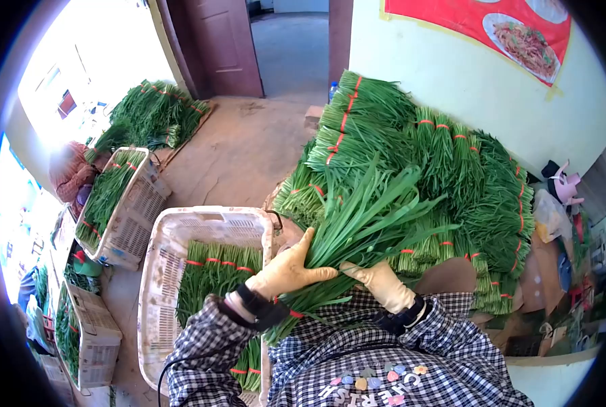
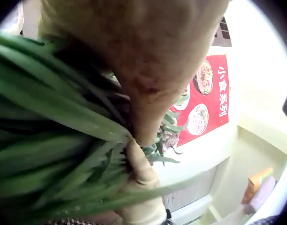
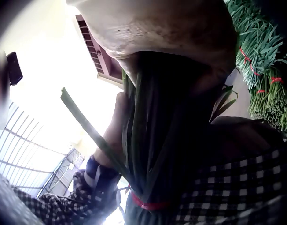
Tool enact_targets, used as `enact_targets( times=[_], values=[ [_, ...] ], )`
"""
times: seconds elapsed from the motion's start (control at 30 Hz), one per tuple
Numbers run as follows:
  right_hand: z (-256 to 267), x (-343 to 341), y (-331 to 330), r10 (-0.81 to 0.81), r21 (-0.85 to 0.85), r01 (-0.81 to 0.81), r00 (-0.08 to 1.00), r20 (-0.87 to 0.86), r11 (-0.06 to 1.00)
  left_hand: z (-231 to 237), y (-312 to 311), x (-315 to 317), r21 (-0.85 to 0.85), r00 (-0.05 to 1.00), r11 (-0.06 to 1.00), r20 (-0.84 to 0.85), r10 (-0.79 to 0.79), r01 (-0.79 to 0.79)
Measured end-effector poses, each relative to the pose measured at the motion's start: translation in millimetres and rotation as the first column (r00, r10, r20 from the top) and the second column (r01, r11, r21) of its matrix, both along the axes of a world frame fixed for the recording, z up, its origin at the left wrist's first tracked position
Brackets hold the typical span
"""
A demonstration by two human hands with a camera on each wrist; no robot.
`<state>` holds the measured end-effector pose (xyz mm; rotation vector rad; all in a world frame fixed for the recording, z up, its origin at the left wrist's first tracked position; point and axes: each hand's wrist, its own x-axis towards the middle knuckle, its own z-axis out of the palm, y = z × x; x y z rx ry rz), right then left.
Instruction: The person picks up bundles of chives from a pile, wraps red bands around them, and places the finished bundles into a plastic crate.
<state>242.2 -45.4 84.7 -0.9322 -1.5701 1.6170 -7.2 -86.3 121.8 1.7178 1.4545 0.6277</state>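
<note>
A bunch of garlic chives [image 1: 367,224] lies across both hands in front of the checked shirt, its long leaves fanned toward the pile. My left hand [image 1: 286,273], in a cream glove, grips it from the left, thumb and fingers spread around it. From the other side my right hand [image 1: 386,286], gloved alike, holds the bunch with its thumb on top. Both thumbs point toward each other. A red band [image 3: 150,204] circles the lower part of the bunch in the right wrist view. Close up in the left wrist view, loose leaves [image 2: 54,131] spread beside the left hand.
Banded chive bundles [image 1: 367,122] are heaped ahead and to the right against the wall. At my left stands a white plastic crate [image 1: 155,271] holding several bundles. Another filled crate [image 1: 137,203] stands farther off, near a crouching person [image 1: 69,173]. More chives [image 1: 155,112] lie by the window.
</note>
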Motion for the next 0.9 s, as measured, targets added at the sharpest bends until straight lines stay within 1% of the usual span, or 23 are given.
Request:
enact_targets(
  times=[0.03,0.07,0.1,0.13,0.17,0.2,0.23,0.3,0.33,0.37,0.43,0.47,0.5,0.53,0.57,0.6,0.63,0.67,0.7,0.73,0.77,0.83,0.9],
  values=[
    [1.7,1.2,-0.4,0.020,0.007,-0.020,1.000,0.007,1.000,-7.6,7.8,1.5,0.074,1.000,0.997,0.008,-0.004,0.003],
    [9.0,6.6,-6.2,0.003,-0.193,-0.013,0.999,-0.047,0.981,-13.7,11.3,1.2,0.026,0.994,1.000,0.109,0.002,-0.005],
    [7.8,7.8,-4.8,-0.007,-0.197,-0.004,0.999,-0.054,0.980,-19.6,14.6,1.4,-0.027,0.979,1.000,0.205,0.012,-0.006],
    [5.5,9.9,-4.2,0.016,-0.137,-0.027,0.997,-0.079,0.990,-19.0,14.1,4.2,-0.036,0.980,0.999,0.199,0.002,0.005],
    [3.0,13.2,-5.1,0.040,-0.078,-0.048,0.994,-0.101,0.996,-17.3,10.7,7.9,-0.183,0.906,0.982,0.407,0.115,-0.042],
    [1.1,19.9,-5.6,0.065,-0.087,-0.072,0.995,-0.073,0.994,-15.6,7.3,11.1,-0.332,0.780,0.941,0.573,0.251,-0.059],
    [-2.0,22.0,-4.5,0.061,-0.091,-0.068,0.995,-0.077,0.994,-15.0,4.3,14.1,-0.337,0.784,0.940,0.568,0.251,-0.056],
    [-6.8,23.3,0.5,0.067,0.028,-0.065,0.996,-0.061,0.997,-14.0,-1.0,19.6,-0.409,0.656,0.897,0.633,0.411,-0.168],
    [-1.1,25.1,-0.1,0.076,-0.064,-0.080,0.996,-0.056,0.995,-14.7,-1.8,20.6,-0.415,0.660,0.891,0.620,0.425,-0.184],
    [4.1,28.5,-1.7,0.076,-0.063,-0.079,0.996,-0.054,0.995,-14.9,-2.4,22.2,-0.414,0.659,0.892,0.621,0.424,-0.183],
    [9.8,37.8,-3.3,0.093,-0.109,-0.085,0.994,0.064,0.990,-12.0,-4.8,25.2,-0.362,0.695,0.908,0.598,0.400,-0.212],
    [3.0,50.9,0.8,0.192,0.055,-0.214,0.942,0.275,0.975,-7.1,-6.0,27.1,-0.336,0.681,0.921,0.629,0.376,-0.199],
    [-7.0,69.3,7.7,0.238,0.184,-0.365,0.841,0.486,0.913,-5.2,-6.8,27.2,-0.338,0.680,0.920,0.628,0.379,-0.200],
    [-15.6,89.9,19.4,0.388,-0.108,-0.407,0.707,0.591,0.907,-3.9,-6.9,27.2,-0.311,0.706,0.929,0.612,0.357,-0.200],
    [-4.1,94.7,28.5,0.548,-0.393,-0.383,0.551,0.629,0.836,-3.0,-7.1,27.3,-0.284,0.731,0.938,0.595,0.335,-0.199],
    [13.1,106.2,30.0,0.501,-0.380,-0.327,0.574,0.648,0.865,-3.1,-7.0,27.6,-0.287,0.730,0.937,0.595,0.336,-0.197],
    [48.6,111.3,25.5,0.450,-0.366,-0.266,0.596,0.665,0.892,-3.7,-6.9,28.4,-0.295,0.726,0.935,0.598,0.341,-0.196],
    [54.1,130.6,27.1,0.351,-0.275,-0.234,0.762,0.544,0.933,-4.1,-7.0,29.7,-0.304,0.722,0.933,0.600,0.345,-0.194],
    [68.0,138.2,28.1,0.221,-0.192,-0.150,0.873,0.434,0.970,-4.2,-7.0,31.0,-0.305,0.723,0.934,0.601,0.340,-0.185],
    [85.3,134.7,27.7,0.047,-0.059,-0.026,0.914,0.404,0.998,-3.9,-6.6,32.3,-0.306,0.719,0.933,0.604,0.345,-0.190],
    [97.5,125.5,28.4,-0.125,0.071,0.107,0.928,0.351,0.992,-4.0,-6.3,33.6,-0.305,0.714,0.932,0.607,0.349,-0.196],
    [96.7,103.1,37.6,-0.284,0.259,0.218,0.924,0.254,0.941,-8.6,-5.0,35.9,-0.319,0.690,0.929,0.629,0.356,-0.188],
    [79.9,77.6,45.5,-0.359,0.442,0.179,0.858,0.366,0.879,-5.8,-5.3,38.8,-0.313,0.714,0.928,0.603,0.357,-0.201]
  ],
)
